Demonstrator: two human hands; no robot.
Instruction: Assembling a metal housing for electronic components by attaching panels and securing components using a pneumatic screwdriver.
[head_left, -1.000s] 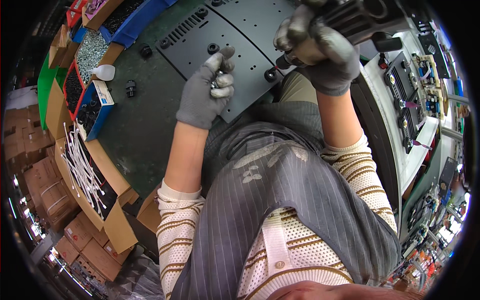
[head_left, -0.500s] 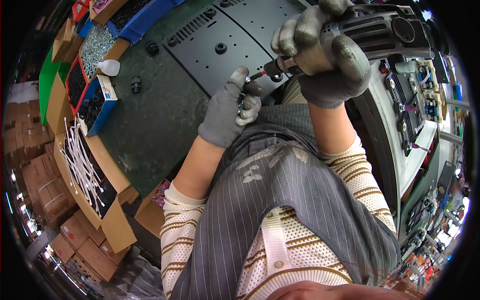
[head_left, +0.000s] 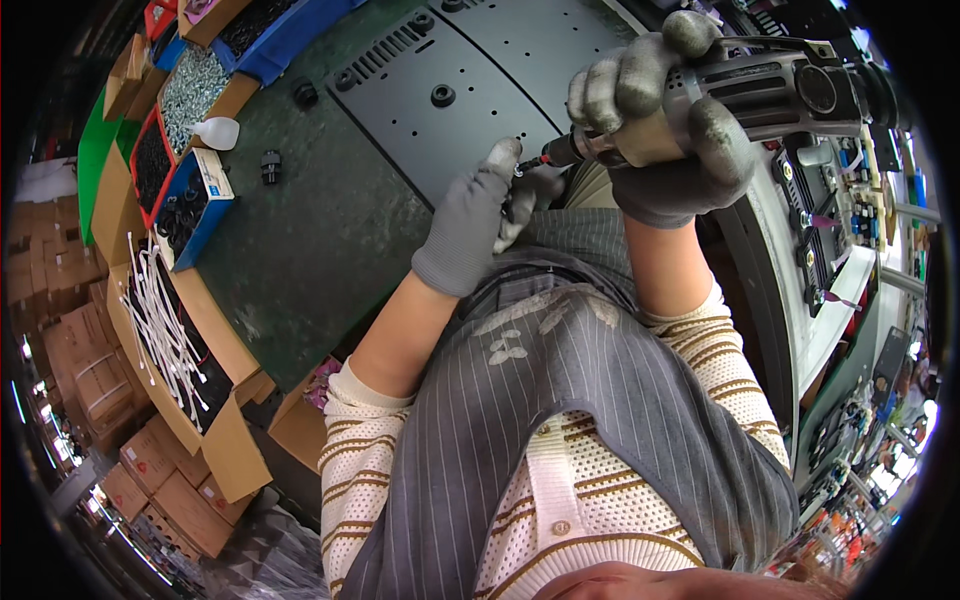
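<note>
My right hand [head_left: 680, 150], in a grey glove, grips a grey and black power screwdriver [head_left: 755, 88] that lies sideways with its bit pointing left. The red-collared bit [head_left: 541, 160] reaches to the fingertips of my left hand [head_left: 468, 222], also gloved. Its thumb and fingers are pinched round a small shiny screw [head_left: 518, 171] at the bit's tip; the curled fingers hide most of the palm. Both hands are over the near edge of a dark flat panel [head_left: 455, 125] with holes, slots and black round feet [head_left: 443, 95].
Two black plastic fittings lie on the dark green table [head_left: 290, 230]. Along its left are a bin of screws [head_left: 197, 95], a white scoop [head_left: 217, 133], a blue box of black parts [head_left: 205, 205] and a carton of white cable ties [head_left: 165, 330]. A pale-edged bench [head_left: 790, 330] stands at right.
Both hands and the screwdriver have shifted a little to the right. The screw and bit tip have moved with them, slightly nearer to me. The panel has not visibly moved.
</note>
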